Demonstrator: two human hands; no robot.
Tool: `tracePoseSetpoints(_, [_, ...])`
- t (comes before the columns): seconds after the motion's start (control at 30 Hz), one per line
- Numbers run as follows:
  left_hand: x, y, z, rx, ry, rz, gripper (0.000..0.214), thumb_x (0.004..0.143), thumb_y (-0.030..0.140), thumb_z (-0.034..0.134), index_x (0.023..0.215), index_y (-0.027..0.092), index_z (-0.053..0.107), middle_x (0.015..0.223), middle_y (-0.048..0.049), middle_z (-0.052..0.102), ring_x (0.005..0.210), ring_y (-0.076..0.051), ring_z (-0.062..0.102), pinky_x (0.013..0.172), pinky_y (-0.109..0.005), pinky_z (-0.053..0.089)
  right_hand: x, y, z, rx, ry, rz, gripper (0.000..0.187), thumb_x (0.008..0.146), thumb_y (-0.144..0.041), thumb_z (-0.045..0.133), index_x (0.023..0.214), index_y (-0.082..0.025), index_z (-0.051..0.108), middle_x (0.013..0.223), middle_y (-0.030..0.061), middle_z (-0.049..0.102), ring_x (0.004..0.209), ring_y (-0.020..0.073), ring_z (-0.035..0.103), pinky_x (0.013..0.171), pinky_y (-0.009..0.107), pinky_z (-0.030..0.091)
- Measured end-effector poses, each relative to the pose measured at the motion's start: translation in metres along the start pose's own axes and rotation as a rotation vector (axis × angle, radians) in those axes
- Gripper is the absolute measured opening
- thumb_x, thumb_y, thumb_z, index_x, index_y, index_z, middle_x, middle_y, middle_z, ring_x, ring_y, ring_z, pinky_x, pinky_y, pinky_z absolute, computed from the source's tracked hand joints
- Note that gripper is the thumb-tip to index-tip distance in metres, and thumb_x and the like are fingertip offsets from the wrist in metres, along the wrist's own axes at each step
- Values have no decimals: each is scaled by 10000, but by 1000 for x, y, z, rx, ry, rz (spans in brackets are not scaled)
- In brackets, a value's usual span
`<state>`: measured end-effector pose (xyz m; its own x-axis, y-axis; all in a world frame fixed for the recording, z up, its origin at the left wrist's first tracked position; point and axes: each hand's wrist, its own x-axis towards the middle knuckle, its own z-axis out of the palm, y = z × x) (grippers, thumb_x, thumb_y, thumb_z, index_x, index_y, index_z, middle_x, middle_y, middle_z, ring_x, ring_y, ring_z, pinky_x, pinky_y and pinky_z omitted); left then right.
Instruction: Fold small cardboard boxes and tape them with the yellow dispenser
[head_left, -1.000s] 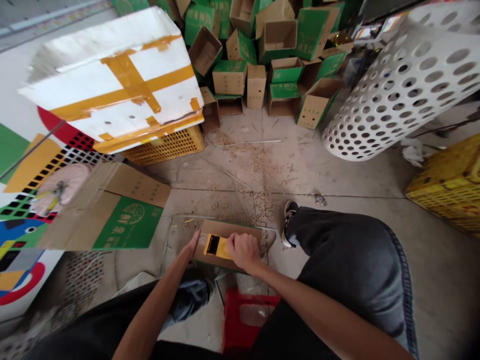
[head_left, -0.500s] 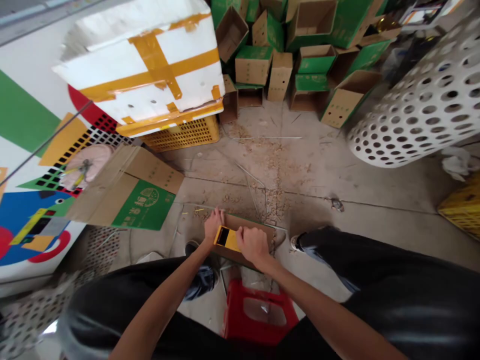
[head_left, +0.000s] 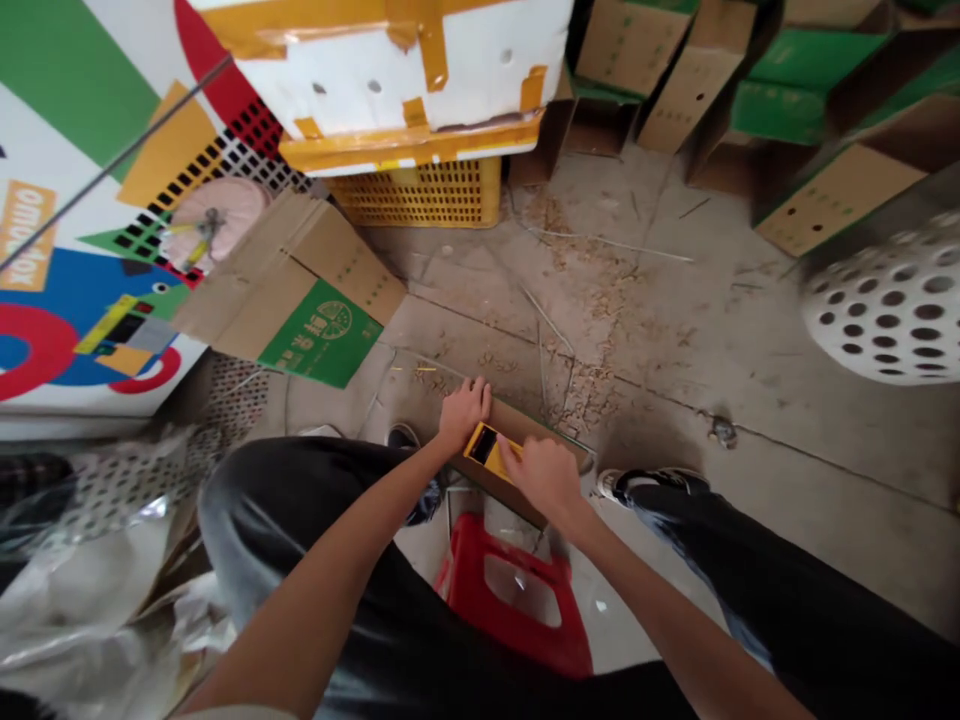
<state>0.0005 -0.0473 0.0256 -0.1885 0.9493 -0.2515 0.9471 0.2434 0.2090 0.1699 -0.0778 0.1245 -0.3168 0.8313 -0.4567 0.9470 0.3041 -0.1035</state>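
A flat brown cardboard box (head_left: 534,420) with green edging lies low between my knees, close to the floor. Set into it is a yellow plastic piece (head_left: 486,450) with a dark rectangular slot. My left hand (head_left: 465,412) grips the box's far edge just beyond the yellow piece. My right hand (head_left: 541,478) presses on the box, its fingertips against the right end of the yellow piece. The part of the box under my right hand is hidden.
A red plastic stool (head_left: 510,600) stands under me. A green-printed cardboard sheet (head_left: 315,300) leans to the left, beside a white taped foam box (head_left: 420,80) on a yellow crate (head_left: 420,195). Wood shavings litter the concrete floor (head_left: 660,330). A perforated white drum (head_left: 885,310) stands right.
My left hand has moved from the box's left side to its far edge. My right hand has shifted onto the yellow piece. The whole view has swung, with the background shifting right and down.
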Motion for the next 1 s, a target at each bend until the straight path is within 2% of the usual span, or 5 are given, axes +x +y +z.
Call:
tracePoseSetpoints(0.3, [-2,-3,-1,-20,56,-10,489,1130,431,221,1253,221,645,1204,-139,715,1056,-260,727,905,-379,555,-42,52,22,-52,-30,103,516,1159,-560,487,967,-146,729,848,163,741,863,357,763,682,364,496])
tracePoseSetpoints(0.43, [-8,2,3,3,207,93,463,1113,331,272,1369,162,619,1460,-207,635,1408,-308,574,1203,-516,427,-47,58,31,-30,26,143,550,1154,-574,479,923,-152,745,844,162,740,841,357,760,667,369,488])
tracePoseSetpoints(0.53, [-14,9,8,-26,243,220,471,1100,260,272,1391,131,619,1527,-194,609,1515,-272,478,1312,-516,315,-49,57,34,2,58,156,544,1144,-569,498,920,-147,757,845,162,744,835,355,761,674,363,497])
tracePoseSetpoints(0.77, [-26,38,20,23,210,299,410,1100,318,341,1147,170,720,1338,-180,712,1478,-302,514,1350,-623,215,-49,56,34,45,84,186,573,1140,-572,480,947,-130,791,868,181,748,847,351,763,704,362,526])
tracePoseSetpoints(1.0, [-14,45,25,6,73,462,434,1115,308,294,1062,192,709,1120,-141,745,1175,-258,654,1169,-462,437,-41,47,10,72,-54,105,607,1105,-611,529,1015,-66,781,930,240,733,935,350,756,779,354,540])
